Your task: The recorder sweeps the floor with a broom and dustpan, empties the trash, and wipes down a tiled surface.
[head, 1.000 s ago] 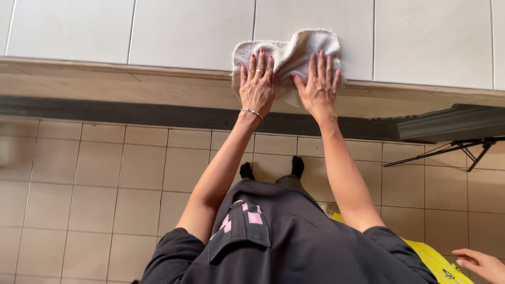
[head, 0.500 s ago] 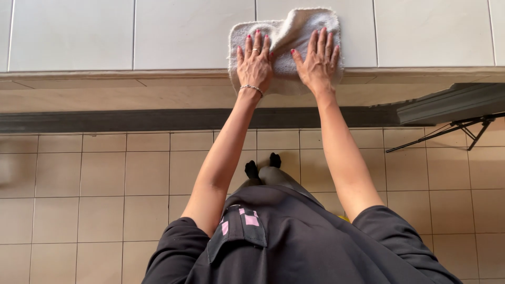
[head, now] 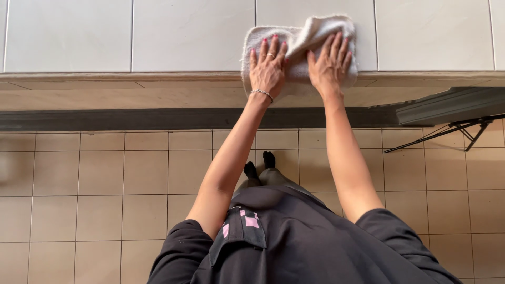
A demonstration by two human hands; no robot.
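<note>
left hand (head: 267,72): I'm seeing it lying flat, fingers spread, pressing white cloth (head: 297,44) on tiled counter (head: 158,37)
right hand (head: 330,63): pressing flat too, gripping nothing
hidden: cloth's middle, under palms

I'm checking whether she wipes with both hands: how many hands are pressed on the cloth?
2. The left hand lies flat on the cloth's left part; the right hand lies flat on its right part, beside the bunched fold. No other hands show.

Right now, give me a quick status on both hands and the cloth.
Left hand and right hand flat, fingers spread, pressing the white cloth. Cloth bunched against the tiled wall, above the ledge. Nothing in the way.
</note>
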